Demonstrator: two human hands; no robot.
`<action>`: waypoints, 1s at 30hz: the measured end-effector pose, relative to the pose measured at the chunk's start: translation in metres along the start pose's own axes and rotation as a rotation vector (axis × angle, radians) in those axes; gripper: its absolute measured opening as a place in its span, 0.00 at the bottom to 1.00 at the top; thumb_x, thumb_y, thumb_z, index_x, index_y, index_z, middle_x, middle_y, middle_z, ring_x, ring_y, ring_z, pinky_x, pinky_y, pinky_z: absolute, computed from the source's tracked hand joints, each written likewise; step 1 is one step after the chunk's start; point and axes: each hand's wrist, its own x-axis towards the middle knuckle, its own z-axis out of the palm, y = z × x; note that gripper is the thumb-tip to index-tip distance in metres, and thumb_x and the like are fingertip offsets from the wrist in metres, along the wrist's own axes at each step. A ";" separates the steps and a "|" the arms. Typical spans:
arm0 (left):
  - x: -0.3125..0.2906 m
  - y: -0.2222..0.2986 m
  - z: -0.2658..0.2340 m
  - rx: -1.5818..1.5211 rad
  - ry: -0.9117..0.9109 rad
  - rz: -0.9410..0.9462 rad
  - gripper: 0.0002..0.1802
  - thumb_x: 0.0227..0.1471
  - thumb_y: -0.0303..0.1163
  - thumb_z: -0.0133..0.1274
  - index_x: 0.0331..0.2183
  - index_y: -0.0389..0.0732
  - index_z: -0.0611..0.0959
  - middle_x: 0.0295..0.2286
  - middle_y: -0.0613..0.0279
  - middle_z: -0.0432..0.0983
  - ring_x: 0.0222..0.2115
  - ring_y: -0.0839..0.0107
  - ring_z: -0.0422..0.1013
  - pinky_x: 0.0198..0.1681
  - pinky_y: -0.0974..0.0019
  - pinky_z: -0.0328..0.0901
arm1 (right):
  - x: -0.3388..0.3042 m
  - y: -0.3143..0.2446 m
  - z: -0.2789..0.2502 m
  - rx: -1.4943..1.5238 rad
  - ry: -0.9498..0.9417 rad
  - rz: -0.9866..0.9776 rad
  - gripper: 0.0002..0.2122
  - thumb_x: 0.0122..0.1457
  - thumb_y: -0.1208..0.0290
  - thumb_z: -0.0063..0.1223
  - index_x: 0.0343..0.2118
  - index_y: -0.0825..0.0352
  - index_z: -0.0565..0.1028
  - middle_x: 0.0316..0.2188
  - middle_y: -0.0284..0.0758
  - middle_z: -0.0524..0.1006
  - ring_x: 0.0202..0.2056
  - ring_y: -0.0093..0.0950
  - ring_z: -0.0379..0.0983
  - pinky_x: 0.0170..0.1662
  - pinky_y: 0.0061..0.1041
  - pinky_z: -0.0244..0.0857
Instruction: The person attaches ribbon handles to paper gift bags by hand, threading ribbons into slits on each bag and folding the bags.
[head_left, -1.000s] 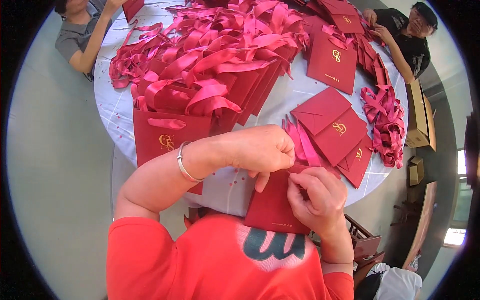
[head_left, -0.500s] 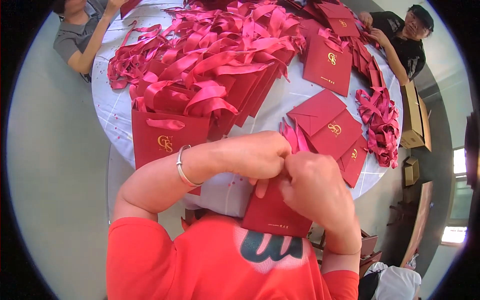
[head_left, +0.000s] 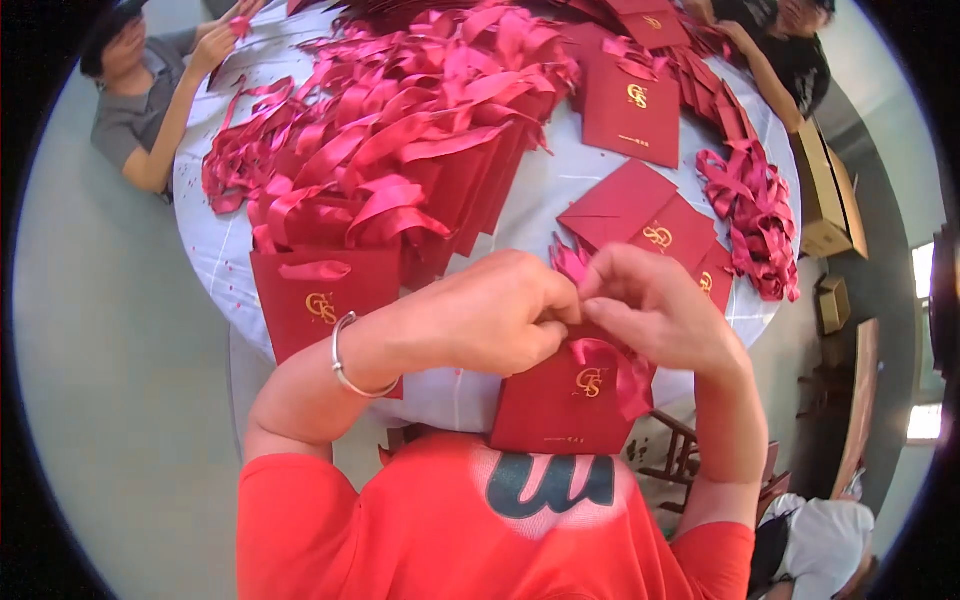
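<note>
A dark red paper gift bag (head_left: 540, 410) with a gold emblem rests flat against my red shirt at the table's near edge. At its top my left hand (head_left: 505, 315) is closed around the upper edge, with a silver bangle on that wrist. My right hand (head_left: 660, 305) meets it there, thumb and fingers pinched on a pink ribbon. That ribbon (head_left: 632, 385) loops down over the bag's front. More pink ribbon (head_left: 570, 260) sticks up behind my hands. The fingertips and the bag's top edge are partly hidden.
Red bags with pink ribbon handles (head_left: 420, 130) crowd the left of the round white-covered table (head_left: 215, 250). Flat red bags (head_left: 620, 205) and a ribbon heap (head_left: 755, 225) lie at right. Two people work across the table. A cardboard box (head_left: 825, 200) stands beyond its right edge.
My right hand has lifted and turned, its fingers now pinched beside the left hand. The bag's emblem and a hanging pink ribbon loop have come into sight. The whole view has shifted slightly.
</note>
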 end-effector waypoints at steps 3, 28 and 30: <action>-0.001 0.009 0.001 -0.205 0.061 -0.181 0.06 0.46 0.18 0.54 0.30 0.31 0.75 0.18 0.57 0.76 0.15 0.76 0.73 0.17 0.70 0.63 | 0.020 0.016 -0.011 -0.012 -0.177 -0.058 0.08 0.58 0.80 0.51 0.40 0.71 0.72 0.29 0.28 0.75 0.31 0.13 0.69 0.33 0.17 0.65; -0.001 0.026 0.000 -0.145 -0.073 -0.161 0.14 0.45 0.18 0.53 0.38 0.36 0.76 0.15 0.70 0.72 0.13 0.88 0.62 0.18 0.76 0.58 | 0.032 0.022 -0.004 0.228 0.173 -0.094 0.08 0.54 0.82 0.60 0.34 0.68 0.72 0.27 0.28 0.77 0.25 0.15 0.73 0.24 0.13 0.65; -0.001 0.024 -0.002 -0.088 -0.099 -0.121 0.16 0.45 0.18 0.53 0.40 0.37 0.78 0.14 0.68 0.72 0.13 0.87 0.61 0.18 0.76 0.58 | 0.036 0.028 -0.004 0.251 0.161 -0.103 0.08 0.55 0.82 0.60 0.34 0.68 0.72 0.27 0.28 0.76 0.25 0.14 0.73 0.25 0.13 0.65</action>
